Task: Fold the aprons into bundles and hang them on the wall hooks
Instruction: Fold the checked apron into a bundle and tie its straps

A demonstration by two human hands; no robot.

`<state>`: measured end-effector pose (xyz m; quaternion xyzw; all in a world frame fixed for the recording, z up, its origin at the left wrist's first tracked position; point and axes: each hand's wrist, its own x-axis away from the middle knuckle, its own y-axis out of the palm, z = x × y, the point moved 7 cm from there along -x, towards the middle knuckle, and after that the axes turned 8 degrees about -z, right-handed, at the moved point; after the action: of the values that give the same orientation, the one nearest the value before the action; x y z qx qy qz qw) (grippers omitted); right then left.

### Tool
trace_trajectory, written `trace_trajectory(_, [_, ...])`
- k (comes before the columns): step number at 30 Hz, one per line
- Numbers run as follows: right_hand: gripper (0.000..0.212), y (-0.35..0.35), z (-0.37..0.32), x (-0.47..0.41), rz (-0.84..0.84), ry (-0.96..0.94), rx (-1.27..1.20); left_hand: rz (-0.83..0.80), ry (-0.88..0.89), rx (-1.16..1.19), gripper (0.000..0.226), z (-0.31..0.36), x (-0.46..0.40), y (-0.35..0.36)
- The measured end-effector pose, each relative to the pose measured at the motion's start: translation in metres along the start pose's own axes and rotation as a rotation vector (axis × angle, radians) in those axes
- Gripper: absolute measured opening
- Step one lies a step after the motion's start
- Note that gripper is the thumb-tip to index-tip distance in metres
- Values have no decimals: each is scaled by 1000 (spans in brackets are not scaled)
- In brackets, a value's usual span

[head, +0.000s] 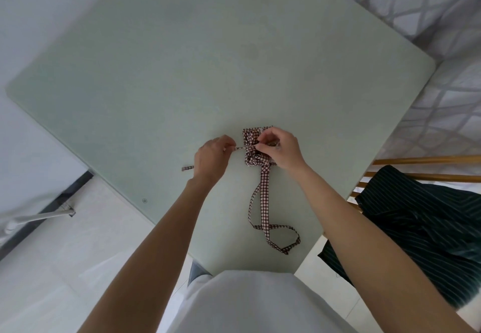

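On the pale green table (156, 85), both hands pinch ties of the red-checked cloth apron bundle (251, 148), the right hand (279, 148) half hiding it, the left hand (212, 157) covering its strap.

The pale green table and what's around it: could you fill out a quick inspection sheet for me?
Surface: pale green glass table, mostly bare.
Job's things: red-and-white checked apron bundle on the table, its long checked strap trailing toward the person; dark striped apron draped on a wooden chair.
Clutter: nothing seen.
Grips: left hand pinches a thin checked tie; right hand pinches the tie at the bundle.
Cables: nothing seen.
Surroundings: white tiled floor, patterned grey bedding.
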<state>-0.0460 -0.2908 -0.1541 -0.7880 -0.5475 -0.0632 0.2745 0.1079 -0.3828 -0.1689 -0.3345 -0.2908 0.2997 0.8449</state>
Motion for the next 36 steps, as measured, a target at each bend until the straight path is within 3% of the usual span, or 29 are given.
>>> trace_trajectory(6, [27, 7, 23, 6, 146, 322, -611, 21, -17, -77, 17, 3, -1, 6])
trace_trajectory(8, [27, 11, 19, 3, 172, 319, -782, 23, -27, 39, 17, 1, -1, 6])
trace_trajectory(11, [23, 13, 10, 0, 165, 253, -812, -47, -102, 294, 19, 0, 1, 7])
trace_trajectory(16, [10, 14, -4, -4, 197, 76, -470, -90, -209, 515, 16, -5, 3, 11])
trace_trajectory(22, [21, 26, -21, -10, 44, -77, 94, 6, -230, 326, 15, -14, 0, 6])
trace_trajectory(25, [20, 30, -20, -13, -6, -73, 301, 48, -126, 177, 14, -10, 0, 1])
trace_trajectory(30, [16, 39, -30, -19, -89, -100, 603, 48, 142, 164, 12, 9, 1, -24])
trace_trajectory(36, [23, 42, -33, -17, -126, -135, 633, 24, 386, 1, 13, 45, -12, -48])
